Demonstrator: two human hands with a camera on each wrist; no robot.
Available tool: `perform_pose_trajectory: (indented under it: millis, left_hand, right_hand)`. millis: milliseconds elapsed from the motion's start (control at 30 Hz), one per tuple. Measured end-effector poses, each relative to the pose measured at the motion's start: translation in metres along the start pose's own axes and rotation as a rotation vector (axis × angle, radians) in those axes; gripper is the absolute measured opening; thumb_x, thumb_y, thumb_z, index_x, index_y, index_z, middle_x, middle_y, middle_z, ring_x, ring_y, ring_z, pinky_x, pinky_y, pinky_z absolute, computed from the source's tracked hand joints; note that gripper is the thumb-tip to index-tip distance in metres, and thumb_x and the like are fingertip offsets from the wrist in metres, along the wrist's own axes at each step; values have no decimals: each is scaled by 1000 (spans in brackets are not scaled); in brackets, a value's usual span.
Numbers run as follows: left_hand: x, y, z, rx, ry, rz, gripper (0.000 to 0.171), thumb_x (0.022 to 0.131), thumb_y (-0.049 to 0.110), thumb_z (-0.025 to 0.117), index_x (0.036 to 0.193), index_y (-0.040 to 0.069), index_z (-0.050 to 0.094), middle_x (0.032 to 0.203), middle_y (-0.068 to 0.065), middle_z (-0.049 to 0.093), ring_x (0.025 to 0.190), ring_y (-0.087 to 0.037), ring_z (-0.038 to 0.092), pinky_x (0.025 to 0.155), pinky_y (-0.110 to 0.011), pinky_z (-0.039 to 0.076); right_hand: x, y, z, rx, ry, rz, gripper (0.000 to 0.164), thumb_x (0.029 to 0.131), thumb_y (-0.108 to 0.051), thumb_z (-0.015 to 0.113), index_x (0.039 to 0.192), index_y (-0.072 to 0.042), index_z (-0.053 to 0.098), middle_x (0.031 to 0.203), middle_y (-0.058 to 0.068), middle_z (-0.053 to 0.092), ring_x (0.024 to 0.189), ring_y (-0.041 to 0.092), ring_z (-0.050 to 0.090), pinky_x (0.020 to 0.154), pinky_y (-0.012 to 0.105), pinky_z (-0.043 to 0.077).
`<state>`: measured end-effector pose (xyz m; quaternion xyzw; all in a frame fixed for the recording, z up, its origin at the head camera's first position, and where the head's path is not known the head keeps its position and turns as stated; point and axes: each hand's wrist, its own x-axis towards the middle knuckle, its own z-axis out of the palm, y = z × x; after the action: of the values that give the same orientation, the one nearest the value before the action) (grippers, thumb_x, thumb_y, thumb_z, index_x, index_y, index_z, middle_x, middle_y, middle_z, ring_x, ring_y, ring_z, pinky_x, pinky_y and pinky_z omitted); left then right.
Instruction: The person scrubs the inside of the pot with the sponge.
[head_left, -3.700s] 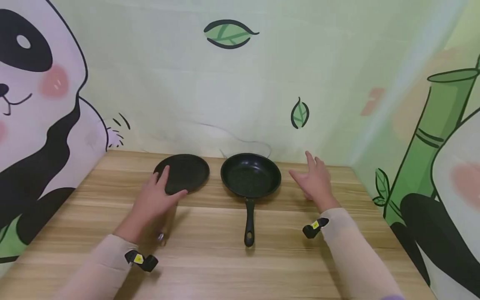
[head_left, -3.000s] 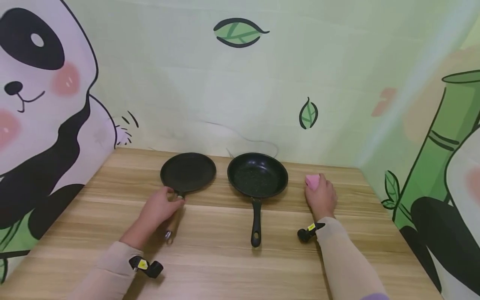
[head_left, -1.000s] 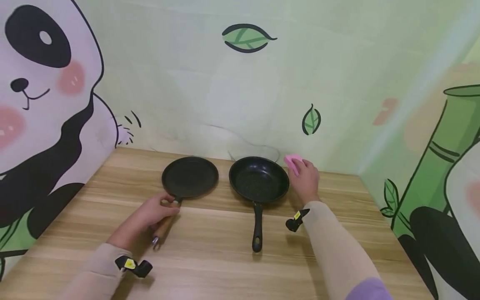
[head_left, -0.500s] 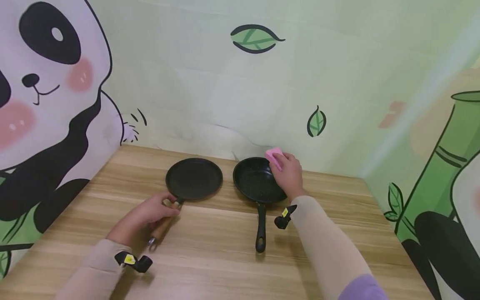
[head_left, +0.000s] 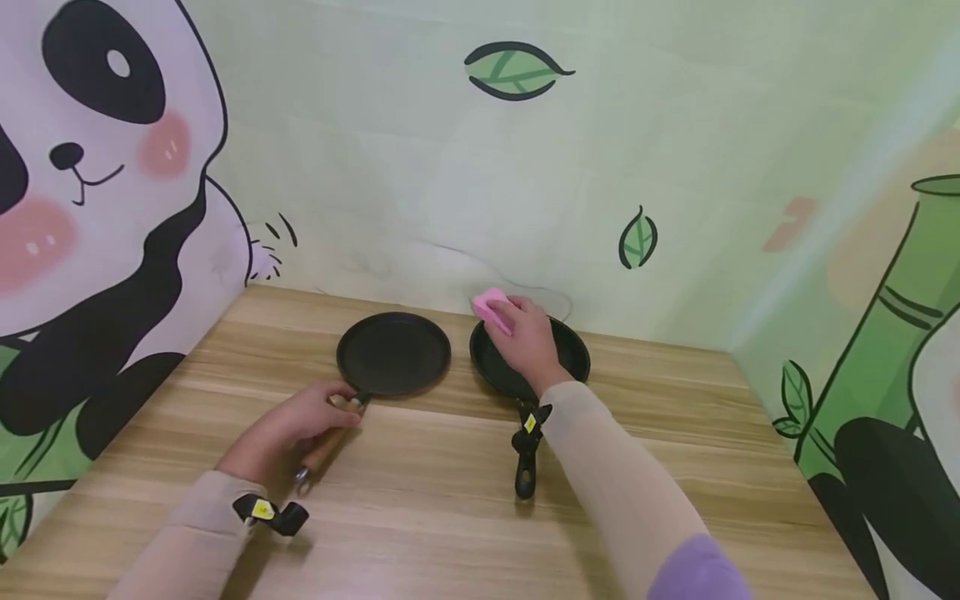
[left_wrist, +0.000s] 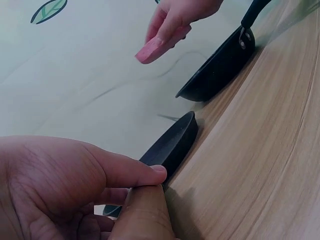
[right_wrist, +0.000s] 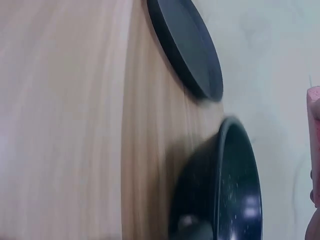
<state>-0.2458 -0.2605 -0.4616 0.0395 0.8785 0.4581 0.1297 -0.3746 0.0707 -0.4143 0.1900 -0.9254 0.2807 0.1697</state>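
Note:
A flat black crepe pan (head_left: 393,354) with a wooden handle (head_left: 324,450) lies on the left side of the table. My left hand (head_left: 307,421) grips that handle near the pan, thumb along its top in the left wrist view. My right hand (head_left: 528,337) pinches a pink sponge (head_left: 491,310) above the deeper black frying pan (head_left: 573,354). In the left wrist view the sponge (left_wrist: 155,49) is held in the air, higher than both pans. The right hand and wrist hide part of the frying pan and its black handle (head_left: 527,471).
The wooden table (head_left: 420,517) meets a fabric backdrop (head_left: 360,167) printed with pandas, bamboo and leaves right behind the pans. A narrow strip of table separates the two pans. Small cameras are strapped to both wrists.
My left hand has taken hold of the crepe pan's handle. The right hand picked up the sponge at the right and has carried it left across the frying pan.

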Motion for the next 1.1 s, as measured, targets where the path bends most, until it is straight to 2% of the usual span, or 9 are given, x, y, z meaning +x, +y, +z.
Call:
perform_pose_trajectory:
  millis: [133, 433, 600, 667, 800, 900, 1100]
  left_hand:
    - [-1, 0, -2, 7, -8, -5, 45, 90, 14, 72, 127, -6, 55, 94, -14, 59, 73, -21, 57, 59, -32, 47]
    - [-2, 1, -3, 3, -5, -41, 47, 90, 16, 73, 127, -6, 54, 101, -19, 58, 80, -25, 58, 60, -34, 50]
    - [0, -1, -1, 10, 3, -51, 45, 90, 18, 73, 125, -4, 55, 97, -17, 57, 74, -23, 58, 57, -33, 49]
    - [2, -2, 0, 39, 28, -40, 41, 90, 20, 73, 120, -2, 57, 95, -15, 58, 72, -22, 57, 58, -32, 48]
    - [6, -2, 5, 181, 105, -1, 32, 92, 28, 70, 109, 2, 62, 89, -12, 61, 72, -23, 55, 61, -32, 44]
    - [9, 1, 9, 283, 158, 10, 31, 93, 33, 68, 104, 4, 63, 89, -12, 63, 76, -25, 56, 65, -36, 44]
    - [7, 3, 10, 318, 191, -10, 33, 93, 35, 68, 107, 5, 66, 99, -15, 67, 84, -28, 58, 75, -43, 48]
  right_hand:
    - [2, -17, 10, -4, -25, -32, 39, 96, -35, 67, 132, -20, 67, 139, 16, 57, 125, 38, 54, 105, 51, 43]
    - [0, -46, 33, 21, -118, -85, 38, 97, -34, 66, 132, -19, 68, 141, 14, 57, 132, 35, 50, 111, 50, 38]
    - [-3, -56, 45, 37, -153, -134, 38, 95, -34, 66, 130, -20, 69, 137, 14, 60, 126, 33, 55, 106, 48, 43]
    - [-4, -60, 51, 33, -182, -155, 39, 96, -35, 65, 131, -20, 69, 137, 13, 60, 124, 31, 56, 105, 47, 45]
    - [-6, -65, 60, 11, -271, -193, 39, 96, -33, 65, 133, -21, 67, 137, 12, 61, 126, 29, 55, 106, 45, 44]
    - [-9, -68, 66, -1, -352, -211, 37, 96, -33, 66, 131, -21, 68, 137, 11, 60, 126, 28, 54, 108, 44, 42]
    - [-12, -72, 79, -19, -469, -284, 36, 97, -36, 65, 130, -22, 69, 137, 9, 60, 128, 27, 54, 110, 43, 41]
